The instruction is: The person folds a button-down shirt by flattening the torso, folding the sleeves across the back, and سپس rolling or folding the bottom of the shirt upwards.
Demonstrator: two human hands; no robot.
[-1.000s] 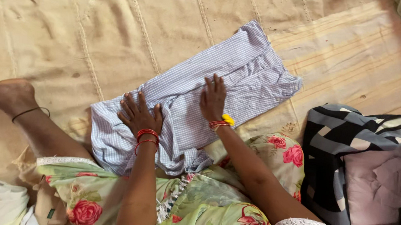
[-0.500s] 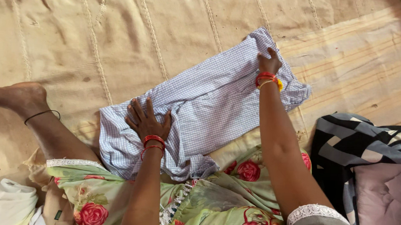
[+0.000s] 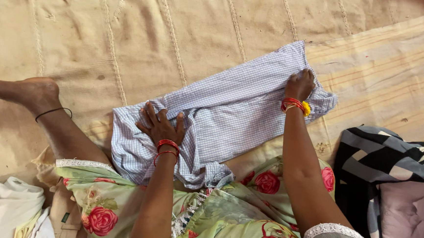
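Closest to us is our green dress with red roses (image 3: pixel 244 229). Near the bottom right corner of the tan mat (image 3: pixel 104 29) lies a black and grey checked cloth (image 3: pixel 381 159). A white cloth (image 3: pixel 0 204) sits at the bottom left corner.

Our left hand (image 3: pixel 160 126) lies open and flat, pressing on the near end of the blue striped shirt (image 3: pixel 232 110). Our bare foot (image 3: pixel 34 93) rests on the mat to the left of it.

Farther out, our right hand (image 3: pixel 300 85) is closed, pinching the far end of the shirt. The shirt lies slanted in the middle of the mat, from our lap up toward the right edge.

What could go wrong? We think the near end looks bunched, so the shirt may wrinkle more. If our right hand pulls hard, the shirt might slip from under our flat hand.
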